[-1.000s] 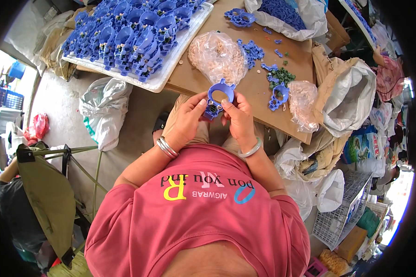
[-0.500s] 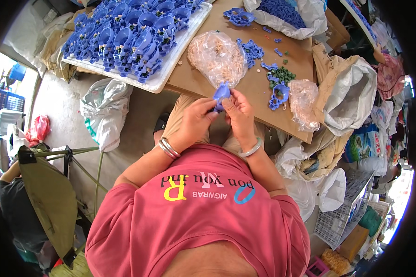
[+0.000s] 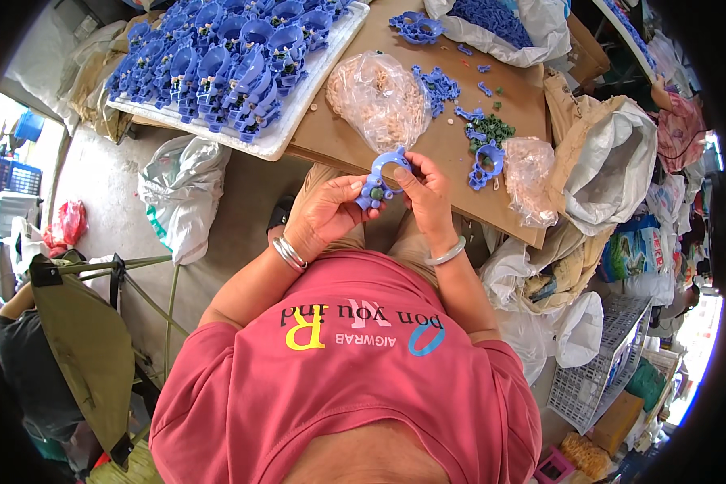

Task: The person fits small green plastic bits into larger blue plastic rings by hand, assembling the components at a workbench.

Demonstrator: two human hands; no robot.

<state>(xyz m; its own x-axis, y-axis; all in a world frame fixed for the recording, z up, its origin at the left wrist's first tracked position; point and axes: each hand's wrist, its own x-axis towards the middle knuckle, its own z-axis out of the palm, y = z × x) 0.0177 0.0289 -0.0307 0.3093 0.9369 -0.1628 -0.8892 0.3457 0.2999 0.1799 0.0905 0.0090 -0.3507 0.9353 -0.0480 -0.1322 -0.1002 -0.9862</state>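
Note:
In front of my body, over the table's near edge, both hands hold a blue plastic ring-shaped part (image 3: 370,192) with a small green piece set in its lower end. Fingers of my left hand (image 3: 324,211) grip that lower end. My right hand (image 3: 431,198) pinches the ring's right side between thumb and fingers. Just beyond lies a clear bag of small pinkish pieces (image 3: 379,101). Right of it are a pile of small blue parts (image 3: 438,89), a heap of green pieces (image 3: 492,129) and another blue ring-shaped part (image 3: 476,174).
A white tray (image 3: 279,150) crowded with blue assemblies (image 3: 218,68) covers the table's left side. A smaller bag of pinkish pieces (image 3: 529,173) sits at the brown tabletop's (image 3: 363,165) right edge. Beside it stands an open white sack (image 3: 609,161). A folding chair (image 3: 85,347) is at left.
The blue part has been turned in my hands, so its ring opening and green piece now show. My left hand has rolled palm-up; the right has shifted slightly.

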